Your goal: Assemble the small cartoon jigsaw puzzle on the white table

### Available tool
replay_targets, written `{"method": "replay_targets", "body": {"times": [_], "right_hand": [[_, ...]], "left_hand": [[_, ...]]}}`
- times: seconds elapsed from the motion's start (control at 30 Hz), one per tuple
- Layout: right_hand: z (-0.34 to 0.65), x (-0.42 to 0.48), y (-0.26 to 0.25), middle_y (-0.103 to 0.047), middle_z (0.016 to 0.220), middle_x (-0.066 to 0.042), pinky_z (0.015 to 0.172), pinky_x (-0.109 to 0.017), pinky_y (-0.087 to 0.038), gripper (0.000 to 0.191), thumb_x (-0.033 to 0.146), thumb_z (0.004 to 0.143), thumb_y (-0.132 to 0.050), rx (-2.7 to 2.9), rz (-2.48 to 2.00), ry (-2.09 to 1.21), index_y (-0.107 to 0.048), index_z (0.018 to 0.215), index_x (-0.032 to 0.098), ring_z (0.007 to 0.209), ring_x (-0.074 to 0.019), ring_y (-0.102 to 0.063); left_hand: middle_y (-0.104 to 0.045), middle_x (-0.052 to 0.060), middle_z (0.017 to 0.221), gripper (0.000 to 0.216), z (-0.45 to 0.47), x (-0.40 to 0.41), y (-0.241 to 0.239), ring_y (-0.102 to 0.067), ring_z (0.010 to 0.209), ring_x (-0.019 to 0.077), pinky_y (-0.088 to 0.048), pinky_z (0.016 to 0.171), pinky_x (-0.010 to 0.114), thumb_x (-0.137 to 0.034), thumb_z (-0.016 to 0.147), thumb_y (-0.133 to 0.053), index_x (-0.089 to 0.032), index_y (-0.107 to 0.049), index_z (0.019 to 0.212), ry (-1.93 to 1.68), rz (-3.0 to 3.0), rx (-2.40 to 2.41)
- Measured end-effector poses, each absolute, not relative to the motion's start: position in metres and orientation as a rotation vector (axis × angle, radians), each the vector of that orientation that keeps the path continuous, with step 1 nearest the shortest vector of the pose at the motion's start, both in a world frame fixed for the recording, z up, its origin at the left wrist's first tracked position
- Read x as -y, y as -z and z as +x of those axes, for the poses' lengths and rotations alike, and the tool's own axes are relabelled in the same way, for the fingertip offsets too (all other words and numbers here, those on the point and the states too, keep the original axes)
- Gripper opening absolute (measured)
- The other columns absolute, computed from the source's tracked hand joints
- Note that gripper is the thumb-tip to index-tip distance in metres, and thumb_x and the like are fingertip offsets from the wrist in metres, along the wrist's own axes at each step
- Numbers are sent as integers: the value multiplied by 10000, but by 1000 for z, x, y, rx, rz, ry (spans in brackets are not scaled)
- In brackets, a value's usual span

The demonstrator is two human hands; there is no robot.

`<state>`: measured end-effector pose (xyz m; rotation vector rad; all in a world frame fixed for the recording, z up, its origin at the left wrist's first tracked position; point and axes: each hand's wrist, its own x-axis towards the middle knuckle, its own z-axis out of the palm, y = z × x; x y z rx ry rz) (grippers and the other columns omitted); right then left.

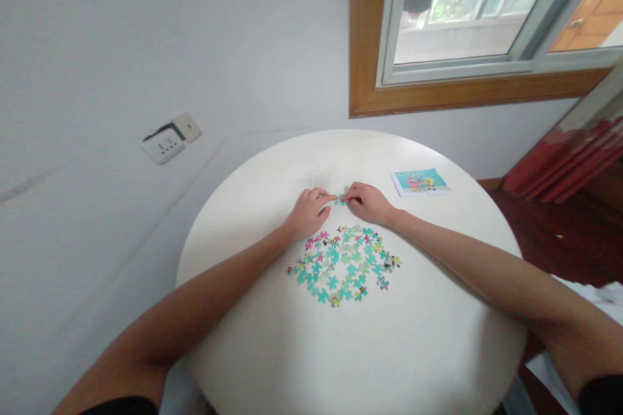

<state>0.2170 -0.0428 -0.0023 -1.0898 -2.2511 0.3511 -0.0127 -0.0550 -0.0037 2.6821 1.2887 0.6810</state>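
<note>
A few joined or touching jigsaw puzzle pieces [339,201], teal and pale, lie on the white table between my hands. My left hand [308,213] rests to their left, its index finger stretched out to their edge and its thumb apart. From the right, my right hand [367,202] pinches a teal puzzle piece [344,198] at the side of that small group. Nearer to me spreads a loose pile of puzzle pieces [351,269], mostly teal, with some pink, yellow and dark ones. Whether the pieces between my fingers interlock is too small to tell.
The round white table [341,363] stands against a pale wall. A picture card [421,182] with cartoon figures on teal lies at its far right. A wall socket [163,144] is on the left, a wood-framed window [467,87] behind, and a red curtain [564,159] at right.
</note>
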Motion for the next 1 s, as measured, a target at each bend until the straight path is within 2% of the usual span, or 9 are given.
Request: {"method": "replay_targets", "body": {"times": [0.3, 0.6, 0.7, 0.83, 1.0], "right_hand": [[217, 43, 1, -681, 944, -52, 748, -262, -440, 319, 96, 835, -510, 2272, -1108, -356, -782, 962, 203, 793, -163, -605], [216, 44, -1, -669, 893, -59, 772, -270, -429, 298, 108, 859, -499, 2234, -1116, -342, -754, 999, 175, 813, -171, -591], [217, 43, -1, -668, 888, -57, 761, -268, -426, 295, 108, 858, -502, 2232, -1118, -348, -752, 1001, 173, 782, -163, -580], [217, 42, 1, -681, 911, -59, 773, -266, -431, 287, 105, 855, -505, 2211, -1112, -364, -748, 993, 167, 790, -158, -588], [217, 42, 2, -692, 902, -62, 782, -274, -438, 286, 111, 849, -497, 2177, -1122, -359, -754, 961, 168, 801, -165, -596]], "left_hand": [[-579, 63, 1195, 366, -13, 54, 5, -490, 1112, 248, -395, 1053, 424, -199, 930, -513, -270, -662, 1257, -676, 2700, -1285], [-611, 76, 1203, 378, -13, 53, 2, -518, 1128, 250, -399, 1053, 429, -193, 910, -532, -218, -632, 1274, -735, 2622, -1275], [-656, 70, 1146, 319, -15, 55, -9, -579, 1056, 224, -438, 1006, 397, -194, 890, -564, -197, -662, 1194, -741, 2508, -1214], [-705, 32, 921, 158, -22, 67, -32, -622, 791, 154, -494, 783, 281, -251, 868, -633, -184, -722, 980, -550, 2389, -992], [-722, 24, 861, 136, -31, 69, -46, -630, 789, 146, -464, 765, 259, -250, 877, -624, -192, -747, 884, -597, 2418, -992]]}}
